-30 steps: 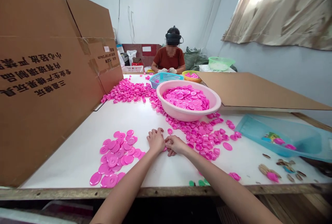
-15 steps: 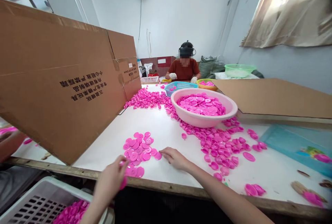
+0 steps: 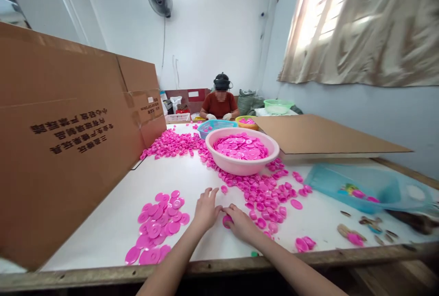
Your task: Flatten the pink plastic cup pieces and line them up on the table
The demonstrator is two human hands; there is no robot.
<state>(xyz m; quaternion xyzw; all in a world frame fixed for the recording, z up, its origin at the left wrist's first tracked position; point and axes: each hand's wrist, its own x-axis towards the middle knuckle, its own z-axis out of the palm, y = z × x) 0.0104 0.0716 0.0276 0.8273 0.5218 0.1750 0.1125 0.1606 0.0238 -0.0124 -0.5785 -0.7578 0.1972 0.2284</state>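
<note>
My right hand (image 3: pixel 240 225) pinches a round pink plastic disc (image 3: pixel 227 221) between thumb and fingers, just above the white table. Close by on its left is my left hand (image 3: pixel 206 209), fingers apart and nothing visible in them; its thumb side almost meets the right fingertips. A loose spread of flat pink discs (image 3: pixel 154 229) lies left of my left hand. Beyond the right hand, many small pink plastic cups (image 3: pixel 270 195) cover the tabletop. One pink piece (image 3: pixel 224 189) rests by itself near my left fingertips.
A pale pink basin (image 3: pixel 236 166) full of discs stands mid-table. A tall cardboard box (image 3: pixel 85 127) blocks the left; a cardboard sheet (image 3: pixel 325 134) and a blue basket (image 3: pixel 356 182) are on the right. Across the table sits a person (image 3: pixel 220 102) wearing white gloves.
My left hand has moved up from the table's front edge to beside my right hand, and the disc it held no longer shows there. My right hand now holds a disc. The view has turned right.
</note>
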